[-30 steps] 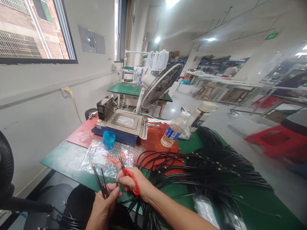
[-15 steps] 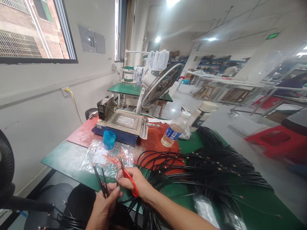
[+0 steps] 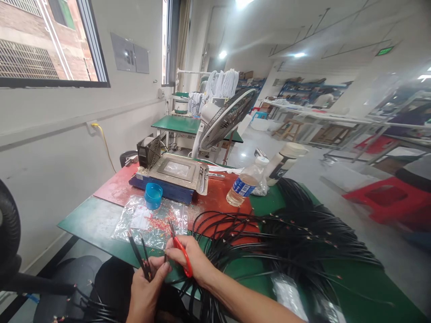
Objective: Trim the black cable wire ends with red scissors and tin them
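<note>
Several black cables (image 3: 137, 255) are gripped in my left hand (image 3: 148, 282), their stripped ends pointing up and away from me. My right hand (image 3: 188, 255) has red-handled scissors (image 3: 183, 255) looped in it, blades angled up. Its thumb and forefinger meet at the tip of one cable beside my left thumb, so both hands are nearly touching. Beyond them lies a clear plastic bag (image 3: 126, 226) strewn with small red and yellow scraps (image 3: 161, 221). A blue cup (image 3: 153, 196) stands at the bag's far edge.
A large bundle of black cables (image 3: 303, 224) covers the table's right side. Behind the bag sits a blue-sided heating plate (image 3: 168, 190) with a small fan (image 3: 150, 151). A drink bottle (image 3: 241, 186) and a white flask (image 3: 284, 162) stand to the right. More cables (image 3: 92, 305) hang at lower left.
My left hand has shifted very slightly to the right, and the cable tops lean a little further left. The scissors are tilted slightly differently; both holds stay the same.
</note>
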Demonstrator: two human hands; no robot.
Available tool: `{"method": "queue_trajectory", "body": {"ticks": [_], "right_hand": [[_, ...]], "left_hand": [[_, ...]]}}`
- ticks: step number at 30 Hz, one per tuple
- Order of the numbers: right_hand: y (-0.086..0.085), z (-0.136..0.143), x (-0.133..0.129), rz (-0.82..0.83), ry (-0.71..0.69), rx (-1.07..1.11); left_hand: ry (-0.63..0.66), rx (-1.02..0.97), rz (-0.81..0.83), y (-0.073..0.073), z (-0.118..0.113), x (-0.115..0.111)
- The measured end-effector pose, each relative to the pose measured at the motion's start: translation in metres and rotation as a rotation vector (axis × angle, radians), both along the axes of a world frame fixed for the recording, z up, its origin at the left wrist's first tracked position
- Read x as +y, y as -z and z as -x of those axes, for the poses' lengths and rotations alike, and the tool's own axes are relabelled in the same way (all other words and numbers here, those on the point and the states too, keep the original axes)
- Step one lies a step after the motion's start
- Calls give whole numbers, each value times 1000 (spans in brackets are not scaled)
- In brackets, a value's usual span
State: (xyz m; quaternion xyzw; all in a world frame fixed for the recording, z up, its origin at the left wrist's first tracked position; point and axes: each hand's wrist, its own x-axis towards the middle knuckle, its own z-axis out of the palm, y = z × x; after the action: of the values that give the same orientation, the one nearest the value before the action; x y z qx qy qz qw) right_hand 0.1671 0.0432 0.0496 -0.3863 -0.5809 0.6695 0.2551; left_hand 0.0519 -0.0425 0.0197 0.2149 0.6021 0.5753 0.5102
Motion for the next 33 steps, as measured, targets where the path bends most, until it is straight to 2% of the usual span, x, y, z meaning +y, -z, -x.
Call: {"method": "queue_trajectory", "body": {"ticks": [4,7,11,15,19,22,25,30,33], "right_hand": [[-3,3,-2,221,-13,84],[-6,2,-2,241,-19,81],[-4,3,-2,221,-30,60],[1,3,-3,104,-28,-6],[0,0,-4,-222,-47,-114],[-3,-1,-7,-374,-66,-145],[0,0,-10,-396,-85,-148],[9,5,-15,-276,-111,-94],[7,9,-18,-222,-96,-85]], "left_hand": [[-4,-53,-37,2,-2,0],[-20,-162,-10,-8,-6,0],[16,-213,3,-18,-5,-2],[15,-231,13,-15,-1,-2],[-20,-269,1,-12,1,-1],[-47,-302,3,-13,2,-2],[-30,-317,-5,-12,4,-3],[43,-300,-46,-3,8,0],[45,-289,-50,2,12,2]]}}
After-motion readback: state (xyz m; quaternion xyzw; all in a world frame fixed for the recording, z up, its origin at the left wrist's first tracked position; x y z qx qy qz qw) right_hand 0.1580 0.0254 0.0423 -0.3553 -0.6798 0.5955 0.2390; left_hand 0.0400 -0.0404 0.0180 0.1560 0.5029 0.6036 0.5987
